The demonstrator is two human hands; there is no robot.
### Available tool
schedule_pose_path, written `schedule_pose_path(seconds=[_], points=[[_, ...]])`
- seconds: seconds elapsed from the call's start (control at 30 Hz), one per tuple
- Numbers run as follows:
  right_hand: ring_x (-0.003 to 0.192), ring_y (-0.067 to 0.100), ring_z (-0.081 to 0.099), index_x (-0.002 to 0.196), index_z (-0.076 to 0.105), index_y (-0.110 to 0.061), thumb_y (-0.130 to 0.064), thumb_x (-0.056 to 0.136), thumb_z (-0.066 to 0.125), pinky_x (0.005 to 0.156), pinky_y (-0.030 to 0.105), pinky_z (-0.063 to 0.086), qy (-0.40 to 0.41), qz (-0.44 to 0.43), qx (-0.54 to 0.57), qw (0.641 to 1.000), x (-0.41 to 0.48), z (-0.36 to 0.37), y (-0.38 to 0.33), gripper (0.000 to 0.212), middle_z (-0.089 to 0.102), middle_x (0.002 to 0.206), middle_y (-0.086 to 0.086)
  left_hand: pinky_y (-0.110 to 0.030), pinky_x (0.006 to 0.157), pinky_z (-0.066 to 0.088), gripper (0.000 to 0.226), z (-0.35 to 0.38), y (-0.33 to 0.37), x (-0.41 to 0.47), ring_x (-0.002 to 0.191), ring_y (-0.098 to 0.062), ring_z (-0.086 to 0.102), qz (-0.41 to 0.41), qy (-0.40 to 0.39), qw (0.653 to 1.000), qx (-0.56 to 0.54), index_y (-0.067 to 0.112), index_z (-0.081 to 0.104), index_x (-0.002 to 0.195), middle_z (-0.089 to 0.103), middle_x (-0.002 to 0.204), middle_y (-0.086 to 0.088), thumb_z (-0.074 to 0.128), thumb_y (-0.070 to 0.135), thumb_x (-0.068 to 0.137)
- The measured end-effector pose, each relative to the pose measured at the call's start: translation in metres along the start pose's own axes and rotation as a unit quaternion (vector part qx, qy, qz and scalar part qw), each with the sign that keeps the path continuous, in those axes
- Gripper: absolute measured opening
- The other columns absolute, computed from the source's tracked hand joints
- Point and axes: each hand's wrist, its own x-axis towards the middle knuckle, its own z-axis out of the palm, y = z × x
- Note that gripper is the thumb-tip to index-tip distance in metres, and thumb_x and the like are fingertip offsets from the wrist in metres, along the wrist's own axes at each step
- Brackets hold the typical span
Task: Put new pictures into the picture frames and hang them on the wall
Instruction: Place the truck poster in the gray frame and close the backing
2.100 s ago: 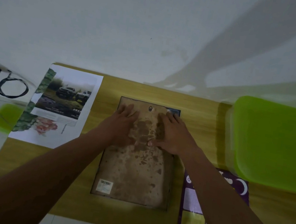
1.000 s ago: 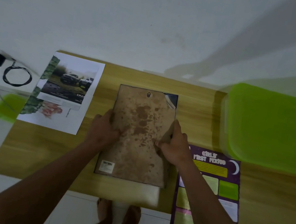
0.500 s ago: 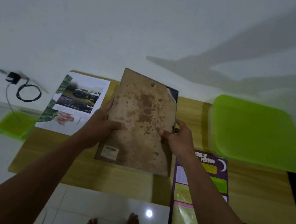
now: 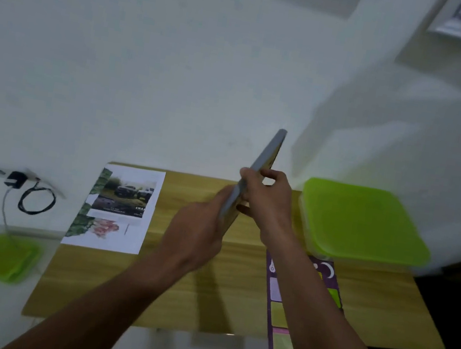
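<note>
Now my left hand (image 4: pixel 199 229) and right hand (image 4: pixel 267 201) both hold the thin, flat frame (image 4: pixel 269 150), fingers curled round it, above the smooth wooden table (image 4: pixel 173 301).

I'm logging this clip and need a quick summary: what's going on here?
A person holds a picture frame with both hands above the wooden table, tilted and nearly edge-on to the camera. The left hand grips its lower part and the right hand grips higher up. It is not on the wall yet. Loose prints lie on the table's left side, a purple poster lies on its right, and a green-lidded box sits at the right rear.
</note>
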Motion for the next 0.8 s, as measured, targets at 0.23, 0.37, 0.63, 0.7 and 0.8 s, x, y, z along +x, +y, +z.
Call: schedule_pose_path(seconds=[0.23,0.37,0.63,0.7,0.8], points=[[0.059,0.016,0.052,0.109,0.05,-0.017,-0.025,0.092,0.056,0.052,0.031,0.039,0.078,-0.094,-0.096,0.988,-0.007,-0.029,-0.012,0.02,0.055,0.077,0.001,-0.033,0.074,0.054,0.06,0.018,0.021,-0.009,0.092,-0.017,0.066,0.048,0.011,0.998,0.034,0.032,0.048,0.136,0.069,0.11,0.006,0.056,0.059,0.083],[0.054,0.015,0.041,0.104,0.05,-0.01,-0.015,0.095,0.049,0.051,0.03,0.036,0.036,-0.122,-0.078,0.989,-0.005,-0.053,-0.02,0.011,0.045,0.072,0.005,-0.023,0.075,0.046,0.04,0.001,0.019,0.007,0.096,-0.011,0.065,-0.013,0.067,0.998,-0.013,0.032,0.057,0.126,0.069,0.111,0.008,0.053,0.052,0.091],[0.069,0.021,0.05,0.126,0.05,-0.027,-0.004,0.099,0.044,0.06,0.039,0.057,-0.117,-0.152,0.006,0.981,0.009,-0.093,-0.07,0.036,0.049,0.082,0.011,-0.026,0.09,0.05,0.059,-0.095,-0.01,0.073,0.099,-0.012,0.066,-0.159,-0.001,0.953,-0.26,0.043,0.03,0.148,0.068,0.105,0.002,0.052,0.017,0.099],[0.067,0.019,0.052,0.133,0.042,-0.035,-0.003,0.098,0.046,0.06,0.037,0.057,-0.134,-0.164,0.0,0.977,0.012,-0.092,-0.088,0.047,0.051,0.08,0.01,-0.024,0.079,0.055,0.066,-0.119,-0.005,0.074,0.09,-0.008,0.069,-0.147,-0.032,0.925,-0.348,0.046,0.031,0.146,0.073,0.101,0.0,0.052,0.007,0.098],[0.067,0.018,0.052,0.133,0.042,-0.045,0.0,0.097,0.048,0.058,0.031,0.051,-0.186,-0.186,0.025,0.964,0.019,-0.083,-0.116,0.058,0.053,0.085,0.011,-0.041,0.089,0.054,0.077,-0.149,-0.008,0.077,0.108,-0.022,0.066,-0.128,-0.046,0.915,-0.379,0.059,0.025,0.142,0.07,0.118,0.0,0.055,0.005,0.096]])
